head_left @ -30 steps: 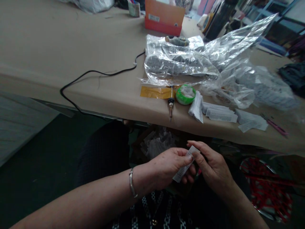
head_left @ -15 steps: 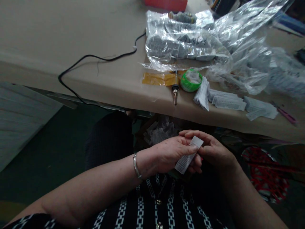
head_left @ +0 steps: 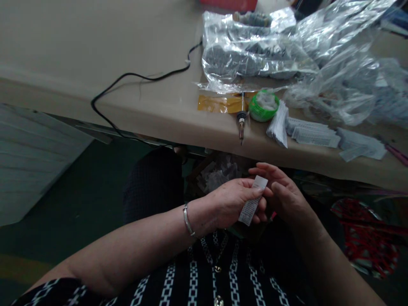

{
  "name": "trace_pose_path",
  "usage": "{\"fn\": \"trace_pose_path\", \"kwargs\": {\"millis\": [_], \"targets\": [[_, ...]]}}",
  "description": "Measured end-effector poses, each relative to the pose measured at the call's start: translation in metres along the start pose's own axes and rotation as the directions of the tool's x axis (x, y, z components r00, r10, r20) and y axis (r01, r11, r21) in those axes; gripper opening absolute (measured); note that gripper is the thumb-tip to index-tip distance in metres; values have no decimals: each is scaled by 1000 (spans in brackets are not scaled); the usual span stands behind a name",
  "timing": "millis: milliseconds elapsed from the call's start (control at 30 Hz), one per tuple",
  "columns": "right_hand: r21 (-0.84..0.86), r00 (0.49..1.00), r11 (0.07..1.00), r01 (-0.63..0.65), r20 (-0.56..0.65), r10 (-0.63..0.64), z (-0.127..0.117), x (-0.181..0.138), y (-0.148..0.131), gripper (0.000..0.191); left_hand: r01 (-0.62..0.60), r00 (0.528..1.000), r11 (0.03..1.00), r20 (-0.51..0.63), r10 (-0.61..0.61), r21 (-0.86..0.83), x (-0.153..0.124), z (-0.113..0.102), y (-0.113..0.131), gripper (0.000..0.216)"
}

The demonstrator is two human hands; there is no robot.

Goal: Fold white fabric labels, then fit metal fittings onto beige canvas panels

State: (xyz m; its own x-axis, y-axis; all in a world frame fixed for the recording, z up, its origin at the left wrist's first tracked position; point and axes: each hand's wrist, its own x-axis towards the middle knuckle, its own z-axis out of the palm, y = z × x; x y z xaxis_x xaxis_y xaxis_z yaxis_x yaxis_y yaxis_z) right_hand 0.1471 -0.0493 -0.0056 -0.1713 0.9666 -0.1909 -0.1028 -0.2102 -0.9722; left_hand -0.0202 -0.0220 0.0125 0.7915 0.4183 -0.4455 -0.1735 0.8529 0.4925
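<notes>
Below the table edge, over my lap, both hands meet around a small white printed label (head_left: 253, 199). My left hand (head_left: 229, 206), with a silver bangle on the wrist, pinches the label between thumb and fingers. My right hand (head_left: 282, 195) has its curled fingers against the label's upper end. A pile of similar white labels (head_left: 216, 174) lies in a box just behind my hands, partly hidden.
On the beige table (head_left: 95, 63) lie a soldering iron (head_left: 241, 121) with a black cord (head_left: 134, 80), a green tin (head_left: 264, 106), stacks of white labels (head_left: 306, 134), clear plastic bags (head_left: 270, 51) and pink scissors (head_left: 397, 152). A red basket (head_left: 363, 238) sits at the lower right.
The view has tilted down and shifted right. Both hands have kept hold of the label and moved slightly up in the picture, with the fingers working along it.
</notes>
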Motion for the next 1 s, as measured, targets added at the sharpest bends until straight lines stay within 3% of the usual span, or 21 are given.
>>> {"fn": "trace_pose_path", "kwargs": {"millis": [100,233,300,400,533,633,733,867,1000], "targets": [[-289,986,949,124,-70,-150,0,-11,-1,37,-11,1000,1000,-14,11,2,-2,0,-1,19],[-696,953,677,239,33,-302,3,-19,-8,40,-29,998,999,-56,30,17,-2,3,-3,21],[-774,937,567,282,97,-335,6,-18,-11,40,-16,996,999,-82,19,28,-2,5,-3,17],[-810,931,504,300,133,-339,8,-14,-13,40,-4,995,999,-100,8,47,-1,6,-2,14],[-804,931,530,269,76,-358,8,-12,-12,44,-35,993,998,-108,41,52,-2,4,-2,19],[-785,948,562,262,100,-303,9,-13,-10,39,-34,991,998,-124,40,54,-2,3,-1,17],[-716,970,677,170,0,-244,10,-13,-10,46,-68,992,996,-108,73,52,-2,3,-1,22],[-430,986,903,15,-142,-84,13,-7,-14,32,-127,981,987,-134,140,101,-2,2,-1,27],[-136,990,985,-109,-103,95,21,3,-18,22,-168,954,967,-214,209,193,-2,2,-1,23]]}}
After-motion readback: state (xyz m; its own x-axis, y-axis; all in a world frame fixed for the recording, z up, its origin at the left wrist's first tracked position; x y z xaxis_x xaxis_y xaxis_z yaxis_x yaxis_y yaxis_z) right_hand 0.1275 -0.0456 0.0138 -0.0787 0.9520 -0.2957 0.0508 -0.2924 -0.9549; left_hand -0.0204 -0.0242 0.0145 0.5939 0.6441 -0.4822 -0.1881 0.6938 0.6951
